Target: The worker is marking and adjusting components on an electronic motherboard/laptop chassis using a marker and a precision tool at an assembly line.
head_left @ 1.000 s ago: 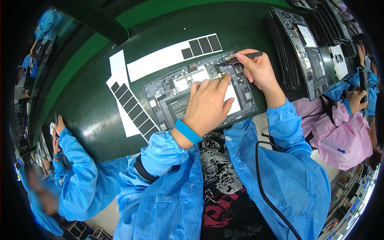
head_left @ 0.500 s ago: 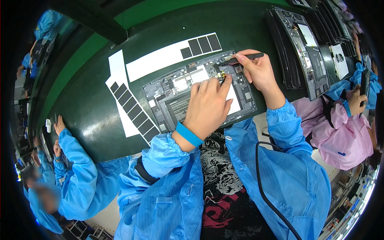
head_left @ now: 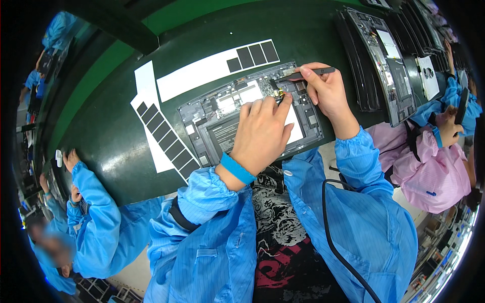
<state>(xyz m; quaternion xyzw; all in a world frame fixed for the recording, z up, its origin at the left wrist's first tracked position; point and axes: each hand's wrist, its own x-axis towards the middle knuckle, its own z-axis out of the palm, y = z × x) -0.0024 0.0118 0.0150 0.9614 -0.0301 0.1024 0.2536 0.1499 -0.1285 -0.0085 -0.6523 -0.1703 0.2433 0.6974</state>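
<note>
One opened device (head_left: 223, 134) lies on the green bench (head_left: 111, 146); left hand (head_left: 260, 129) lies open across it; right hand (head_left: 326, 92) pinches one black tool (head_left: 321, 71) (tip above device); four black pads (head_left: 256, 55) on upper white strip (head_left: 197, 73).

**Passing room at left and top; crowding around the two hands**

Bare green tabletop (head_left: 106, 136) is stretching across the left of the frame, reaching a white strip with black patches (head_left: 164, 135) that is lying just left of the opened device (head_left: 227, 134). Another open band is running along the top, above a long white strip (head_left: 197, 76), then narrowing between the right hand (head_left: 323, 93) and a pile of dark panels (head_left: 356, 65) blocking the upper right. At centre, the left hand (head_left: 265, 126) is covering the device's middle, while the right hand's slim dark tool (head_left: 326, 70) is obstructing its upper-right corner. A co-worker's hand (head_left: 70, 160) is occupying the far left.
</note>
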